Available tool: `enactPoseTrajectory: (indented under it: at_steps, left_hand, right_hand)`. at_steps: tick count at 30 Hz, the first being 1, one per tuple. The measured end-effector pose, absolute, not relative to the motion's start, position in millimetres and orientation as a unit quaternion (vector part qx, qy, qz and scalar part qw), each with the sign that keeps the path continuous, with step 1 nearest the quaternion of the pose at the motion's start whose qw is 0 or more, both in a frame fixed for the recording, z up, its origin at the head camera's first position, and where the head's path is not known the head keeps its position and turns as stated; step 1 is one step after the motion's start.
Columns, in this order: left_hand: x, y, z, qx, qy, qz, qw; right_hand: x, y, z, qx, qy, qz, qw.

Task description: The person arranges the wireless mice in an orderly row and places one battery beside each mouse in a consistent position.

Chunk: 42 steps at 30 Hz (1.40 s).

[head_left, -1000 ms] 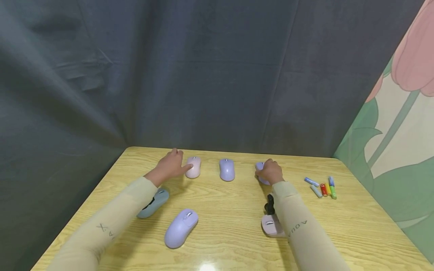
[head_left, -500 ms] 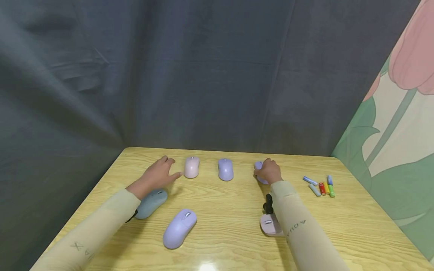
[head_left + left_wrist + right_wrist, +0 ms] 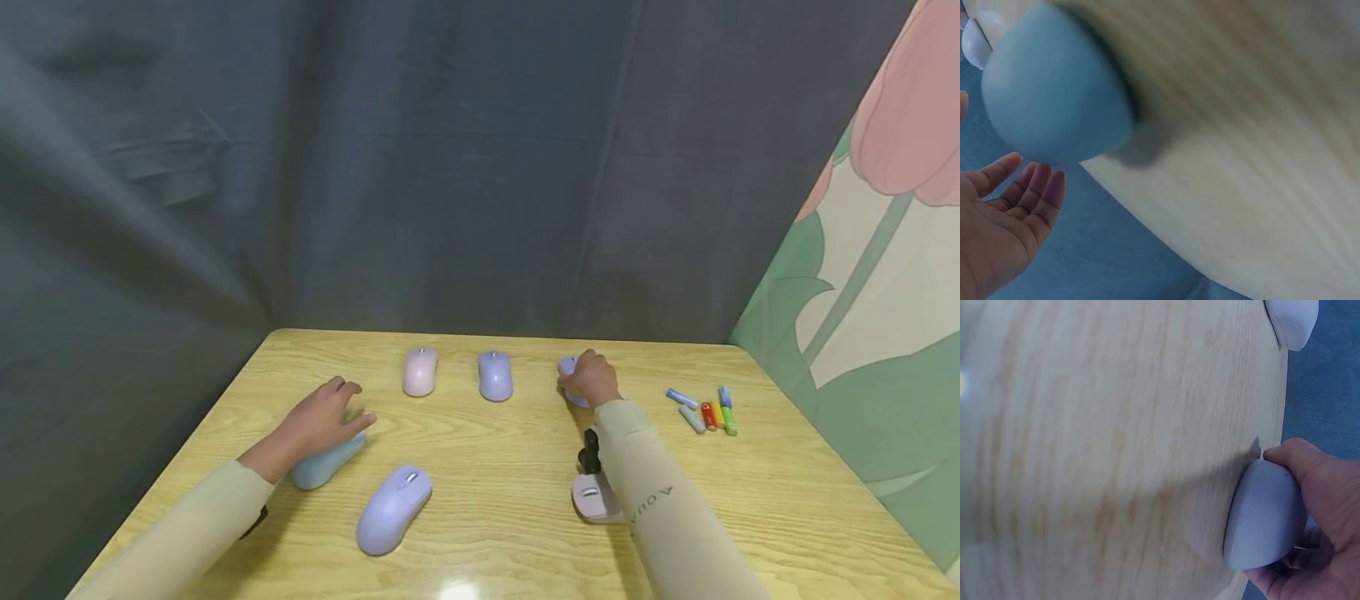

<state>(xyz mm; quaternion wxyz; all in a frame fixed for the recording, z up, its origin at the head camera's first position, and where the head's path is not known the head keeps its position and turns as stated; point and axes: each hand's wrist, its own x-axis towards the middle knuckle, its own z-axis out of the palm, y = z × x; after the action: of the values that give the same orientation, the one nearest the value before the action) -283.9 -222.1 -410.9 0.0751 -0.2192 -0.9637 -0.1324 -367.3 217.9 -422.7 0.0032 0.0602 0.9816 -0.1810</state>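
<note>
At the back right, my right hand [image 3: 594, 380] grips a lavender computer mouse [image 3: 1265, 515] resting on the table, thumb on one side and fingers on the other. My left hand [image 3: 318, 421] holds nothing; its fingers are spread and slightly bent over a blue-grey mouse [image 3: 330, 462], which it partly covers in the head view. In the left wrist view that blue-grey mouse [image 3: 1057, 87] looms close to the camera, beyond the relaxed fingertips [image 3: 1054, 187].
A pale pink mouse [image 3: 420, 372] and a lavender mouse [image 3: 496, 377] stand along the back. Another lavender mouse [image 3: 393, 510] lies front left. A pinkish mouse [image 3: 594, 498] sits under my right forearm. Several small batteries [image 3: 708, 415] lie at right on the wooden table [image 3: 480, 467].
My left hand has moved away from the pale pink mouse, left and towards me, to over the blue-grey mouse. My right hand stays on its lavender mouse.
</note>
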Motion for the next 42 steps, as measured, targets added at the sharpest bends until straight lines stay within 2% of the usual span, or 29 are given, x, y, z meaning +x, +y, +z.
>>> enactPoseTrajectory:
  at_steps: [18, 42]
  left_hand:
    - [-257.2, -245.6, -430.5, -0.218, -0.966, -0.104, 0.089]
    - [-254.5, -251.2, -433.2, -0.280, -0.954, -0.057, 0.087]
  right_hand:
    - [-361.5, 215.3, -417.1, 0.067, 0.978, -0.197, 0.002]
    - [-362.8, 215.6, -417.3, 0.064, 0.979, -0.193, 0.012]
